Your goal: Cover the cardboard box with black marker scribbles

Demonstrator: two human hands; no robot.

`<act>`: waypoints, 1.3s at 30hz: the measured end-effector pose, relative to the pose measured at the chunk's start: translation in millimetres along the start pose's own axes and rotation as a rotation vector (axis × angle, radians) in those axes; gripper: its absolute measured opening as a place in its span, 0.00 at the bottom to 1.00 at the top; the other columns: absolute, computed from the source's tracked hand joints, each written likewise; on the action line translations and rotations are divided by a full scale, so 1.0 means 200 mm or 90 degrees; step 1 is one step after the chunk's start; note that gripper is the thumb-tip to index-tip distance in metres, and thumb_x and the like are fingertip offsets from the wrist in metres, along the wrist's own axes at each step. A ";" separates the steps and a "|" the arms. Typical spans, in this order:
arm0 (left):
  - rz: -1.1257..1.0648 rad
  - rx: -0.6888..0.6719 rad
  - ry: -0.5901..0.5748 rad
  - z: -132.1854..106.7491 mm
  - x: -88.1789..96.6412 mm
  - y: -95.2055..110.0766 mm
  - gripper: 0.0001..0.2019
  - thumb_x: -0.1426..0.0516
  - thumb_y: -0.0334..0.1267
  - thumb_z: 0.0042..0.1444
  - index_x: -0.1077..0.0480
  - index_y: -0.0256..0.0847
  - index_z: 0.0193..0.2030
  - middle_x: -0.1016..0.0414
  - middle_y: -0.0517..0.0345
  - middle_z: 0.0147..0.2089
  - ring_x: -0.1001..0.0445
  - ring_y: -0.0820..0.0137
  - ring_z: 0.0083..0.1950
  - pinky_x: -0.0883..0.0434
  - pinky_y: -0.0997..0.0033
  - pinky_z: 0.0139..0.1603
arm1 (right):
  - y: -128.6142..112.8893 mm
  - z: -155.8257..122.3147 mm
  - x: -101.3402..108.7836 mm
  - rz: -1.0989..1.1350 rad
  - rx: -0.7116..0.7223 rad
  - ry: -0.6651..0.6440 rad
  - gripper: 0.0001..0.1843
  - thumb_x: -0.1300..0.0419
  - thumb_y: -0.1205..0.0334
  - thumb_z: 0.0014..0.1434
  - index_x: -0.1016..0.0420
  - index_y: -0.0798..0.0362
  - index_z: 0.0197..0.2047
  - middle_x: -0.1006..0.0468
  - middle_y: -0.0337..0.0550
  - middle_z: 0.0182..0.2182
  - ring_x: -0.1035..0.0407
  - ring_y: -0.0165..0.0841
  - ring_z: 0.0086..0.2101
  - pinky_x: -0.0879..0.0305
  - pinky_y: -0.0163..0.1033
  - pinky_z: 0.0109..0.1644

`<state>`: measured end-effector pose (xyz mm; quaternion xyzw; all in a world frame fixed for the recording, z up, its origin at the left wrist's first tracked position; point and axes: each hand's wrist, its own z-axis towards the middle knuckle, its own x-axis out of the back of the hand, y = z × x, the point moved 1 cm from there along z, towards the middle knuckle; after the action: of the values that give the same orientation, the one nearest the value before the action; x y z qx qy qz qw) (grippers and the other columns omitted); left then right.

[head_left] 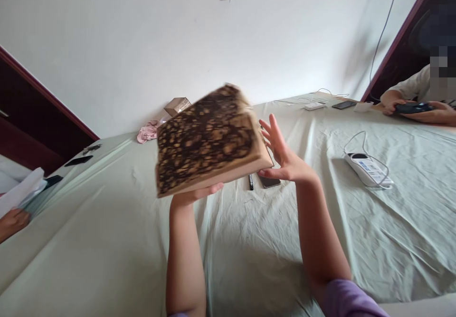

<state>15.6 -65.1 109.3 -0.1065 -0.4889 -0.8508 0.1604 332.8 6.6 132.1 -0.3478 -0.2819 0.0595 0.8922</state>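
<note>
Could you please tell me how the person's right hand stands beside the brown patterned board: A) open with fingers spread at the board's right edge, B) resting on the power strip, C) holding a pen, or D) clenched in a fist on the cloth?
A: the right hand is open, fingers spread, at the right edge of the board, which the left hand holds up from below.
</note>
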 end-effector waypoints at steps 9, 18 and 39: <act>-0.223 0.102 0.031 0.07 -0.03 -0.11 0.48 0.20 0.58 0.40 0.25 0.48 0.69 0.21 0.41 0.70 0.31 0.39 0.78 0.30 0.34 0.77 | -0.05 0.03 -0.03 -0.033 0.018 0.101 0.85 0.21 0.31 0.48 0.77 0.36 0.87 0.51 0.53 0.82 0.55 0.60 0.81 0.58 0.68 0.84; 0.016 -0.089 -0.116 -0.03 0.25 0.03 0.79 0.18 0.50 0.41 0.71 0.66 0.87 0.71 0.43 0.91 0.64 0.43 0.91 0.51 0.34 0.85 | -0.24 -0.05 -0.05 -0.212 -0.003 -0.001 0.73 0.24 0.61 0.55 0.68 0.30 0.88 0.49 0.51 0.78 0.47 0.62 0.76 0.37 0.70 0.78; -0.156 0.111 0.106 -0.01 0.21 0.13 0.68 0.23 0.58 0.50 0.64 0.64 0.86 0.47 0.39 0.85 0.34 0.44 0.81 0.22 0.44 0.70 | -0.21 -0.02 -0.02 -0.163 0.004 0.135 0.83 0.20 0.34 0.49 0.77 0.30 0.87 0.59 0.44 0.85 0.63 0.69 0.81 0.55 0.81 0.81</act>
<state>-12.5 -85.8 143.2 0.0389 -0.5553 -0.8243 0.1037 327.9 -29.8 154.9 -0.3107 -0.2278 -0.0909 0.9183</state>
